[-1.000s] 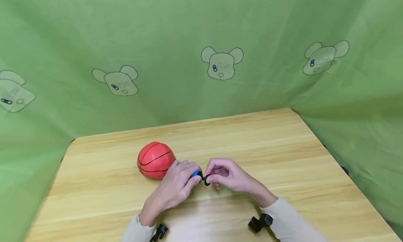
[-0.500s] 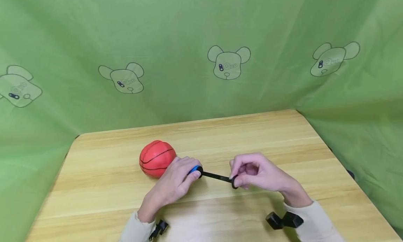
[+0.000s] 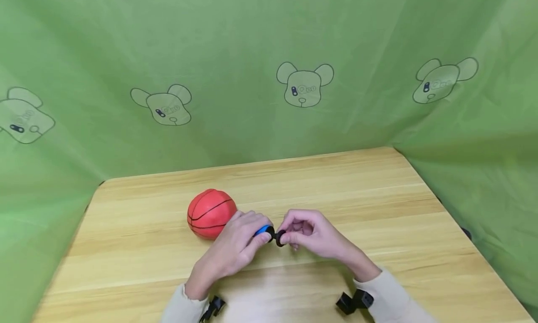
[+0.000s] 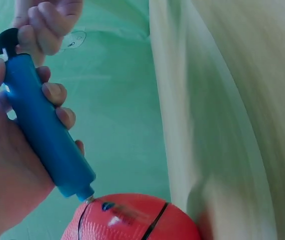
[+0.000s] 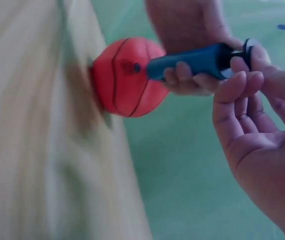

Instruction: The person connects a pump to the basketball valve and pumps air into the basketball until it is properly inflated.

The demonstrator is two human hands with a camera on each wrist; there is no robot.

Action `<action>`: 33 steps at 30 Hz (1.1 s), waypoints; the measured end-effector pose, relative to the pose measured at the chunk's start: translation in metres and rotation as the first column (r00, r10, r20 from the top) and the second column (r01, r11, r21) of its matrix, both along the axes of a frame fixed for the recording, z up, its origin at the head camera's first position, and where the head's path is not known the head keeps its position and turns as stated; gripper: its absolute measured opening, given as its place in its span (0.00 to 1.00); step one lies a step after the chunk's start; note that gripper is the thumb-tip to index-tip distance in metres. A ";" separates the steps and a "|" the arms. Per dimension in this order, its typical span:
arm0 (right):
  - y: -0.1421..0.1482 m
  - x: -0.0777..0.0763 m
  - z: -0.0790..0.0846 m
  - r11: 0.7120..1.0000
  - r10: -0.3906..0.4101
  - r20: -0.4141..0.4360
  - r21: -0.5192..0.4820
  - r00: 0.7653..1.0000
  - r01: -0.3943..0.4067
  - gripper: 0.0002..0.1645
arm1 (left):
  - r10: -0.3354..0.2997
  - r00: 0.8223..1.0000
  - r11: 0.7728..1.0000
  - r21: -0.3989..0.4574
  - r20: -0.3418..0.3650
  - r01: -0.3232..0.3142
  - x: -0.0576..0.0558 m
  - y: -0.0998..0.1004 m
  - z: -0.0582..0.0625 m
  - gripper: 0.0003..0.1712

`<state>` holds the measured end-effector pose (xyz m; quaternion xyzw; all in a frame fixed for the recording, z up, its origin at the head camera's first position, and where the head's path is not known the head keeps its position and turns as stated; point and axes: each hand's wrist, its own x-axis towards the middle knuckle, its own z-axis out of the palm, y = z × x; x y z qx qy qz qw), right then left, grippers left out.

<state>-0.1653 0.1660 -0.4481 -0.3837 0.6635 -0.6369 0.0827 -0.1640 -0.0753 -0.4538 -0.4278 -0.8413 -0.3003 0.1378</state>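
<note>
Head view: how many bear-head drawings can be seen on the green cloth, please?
4: the far-left drawing, slightly cut by the picture's edge; the drawing left of centre; the drawing just right of centre; and the far-right drawing. Others could lie outside the picture.

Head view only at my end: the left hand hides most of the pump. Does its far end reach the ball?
Observer: Yes. In the left wrist view, a small metal tip at the end of the pump meets the ball; how deep it goes I can't tell.
Operator: From above I get just the back of the left hand and its thumb. Where are the other fingers?
Observer: In the left wrist view, the left hand has its fingers curled round the far side of the pump.
</note>
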 end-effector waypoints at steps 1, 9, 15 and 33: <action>0.002 0.001 0.003 1.000 0.027 0.008 -0.016 1.000 -0.027 0.07 | -0.018 1.000 1.000 0.010 0.005 0.018 0.000 0.000 0.000 0.12; 0.032 0.009 0.035 0.919 0.310 -0.050 -0.241 0.949 -0.313 0.10 | -0.024 1.000 0.997 0.076 0.007 0.023 -0.005 -0.007 0.009 0.10; 0.031 0.009 0.031 0.925 0.307 -0.070 -0.213 0.949 -0.315 0.11 | -0.015 1.000 0.999 0.047 -0.016 0.015 -0.004 -0.004 0.010 0.11; 0.024 0.011 0.032 0.983 0.182 -0.045 -0.030 0.982 -0.183 0.14 | 0.011 1.000 1.000 0.008 -0.024 -0.011 -0.003 -0.012 0.008 0.12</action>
